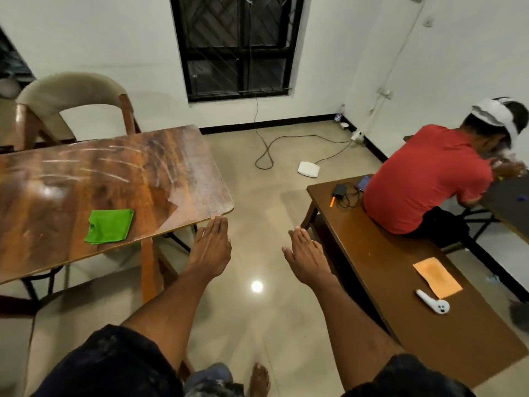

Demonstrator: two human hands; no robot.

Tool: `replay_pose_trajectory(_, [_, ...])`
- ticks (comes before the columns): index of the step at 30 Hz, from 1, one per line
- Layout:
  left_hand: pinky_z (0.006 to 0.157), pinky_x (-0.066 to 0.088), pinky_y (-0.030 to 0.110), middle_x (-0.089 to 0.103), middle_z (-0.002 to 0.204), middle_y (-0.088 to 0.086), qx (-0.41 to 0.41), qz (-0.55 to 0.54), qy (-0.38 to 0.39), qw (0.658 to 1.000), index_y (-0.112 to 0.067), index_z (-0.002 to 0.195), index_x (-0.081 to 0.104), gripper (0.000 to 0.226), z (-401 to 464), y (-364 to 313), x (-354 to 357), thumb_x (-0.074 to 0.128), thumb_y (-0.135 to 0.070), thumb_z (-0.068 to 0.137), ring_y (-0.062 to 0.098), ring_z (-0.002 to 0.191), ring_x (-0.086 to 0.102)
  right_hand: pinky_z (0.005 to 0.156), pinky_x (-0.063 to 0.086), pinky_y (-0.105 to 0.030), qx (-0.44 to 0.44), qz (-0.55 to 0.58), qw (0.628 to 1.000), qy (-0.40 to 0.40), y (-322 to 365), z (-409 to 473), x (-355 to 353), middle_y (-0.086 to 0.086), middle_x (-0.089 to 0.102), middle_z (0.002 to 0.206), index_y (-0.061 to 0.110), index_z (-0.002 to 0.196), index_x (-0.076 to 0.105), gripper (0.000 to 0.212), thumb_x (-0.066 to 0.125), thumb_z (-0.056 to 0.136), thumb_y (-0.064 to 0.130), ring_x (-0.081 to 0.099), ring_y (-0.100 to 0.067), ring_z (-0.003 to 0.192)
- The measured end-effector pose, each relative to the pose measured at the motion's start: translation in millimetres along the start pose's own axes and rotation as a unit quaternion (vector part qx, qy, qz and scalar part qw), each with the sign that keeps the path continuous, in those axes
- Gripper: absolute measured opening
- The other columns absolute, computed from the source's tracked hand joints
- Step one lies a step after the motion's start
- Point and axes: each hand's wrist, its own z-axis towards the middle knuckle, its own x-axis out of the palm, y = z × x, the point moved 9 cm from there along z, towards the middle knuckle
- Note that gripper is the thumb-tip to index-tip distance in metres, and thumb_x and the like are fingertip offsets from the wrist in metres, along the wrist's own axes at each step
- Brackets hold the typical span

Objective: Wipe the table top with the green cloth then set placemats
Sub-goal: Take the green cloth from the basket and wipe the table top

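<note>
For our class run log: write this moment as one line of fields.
stage: before wiping | green cloth: folded on table, untouched | left hand: open | right hand: open | placemats: none seen

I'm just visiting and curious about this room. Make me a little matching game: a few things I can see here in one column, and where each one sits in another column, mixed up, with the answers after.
Things
1. green cloth
2. orange sheet
3. white flat box
4. left hand

Places
A. on the floor, with a cable running to it
B. on the long brown bench, next to a white controller
C. in the air, fingertips near the table corner
D. folded on the wooden table, near its front edge

Pairs: 1-D, 2-B, 3-A, 4-C
</note>
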Motion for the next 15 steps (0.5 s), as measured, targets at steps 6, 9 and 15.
replay_pose_trajectory(6, [0.131, 0.004, 0.04, -0.002, 0.176, 0.009, -0.047, -0.002, 0.033, 0.998, -0.007, 0.167, -0.002, 0.064, 12, 18, 13, 0.025, -0.029, 0.114, 0.023, 0.163, -0.002, 0.128, 0.02, -0.044, -0.036, -0.02, 0.998, 0.036, -2, 35, 17, -0.009, 0.014, 0.175, 0.013, 0.166, 0.019, 0.06, 0.027, 0.114, 0.044, 0.01, -0.025, 0.163])
replay_pose_trajectory(9, [0.131, 0.004, 0.039, 0.001, 0.176, 0.009, -0.065, -0.004, 0.018, 0.998, -0.007, 0.167, 0.001, 0.063, 29, 31, 9, 0.023, -0.031, 0.113, 0.022, 0.164, 0.0, 0.127, 0.02, -0.043, -0.05, -0.03, 0.997, 0.046, -1, 57, 25, -0.01, 0.014, 0.176, 0.013, 0.165, 0.019, 0.06, 0.025, 0.114, 0.043, 0.009, -0.025, 0.163])
replay_pose_trajectory(15, [0.132, 0.006, 0.041, 0.001, 0.176, 0.01, -0.096, -0.004, 0.039, 0.995, -0.006, 0.167, -0.001, 0.071, 67, 53, 22, 0.036, -0.032, 0.113, 0.025, 0.164, 0.0, 0.128, 0.018, -0.041, -0.085, -0.026, 0.994, 0.059, 15, 111, 27, -0.008, 0.011, 0.176, 0.014, 0.166, 0.017, 0.06, 0.024, 0.114, 0.043, 0.006, -0.023, 0.164])
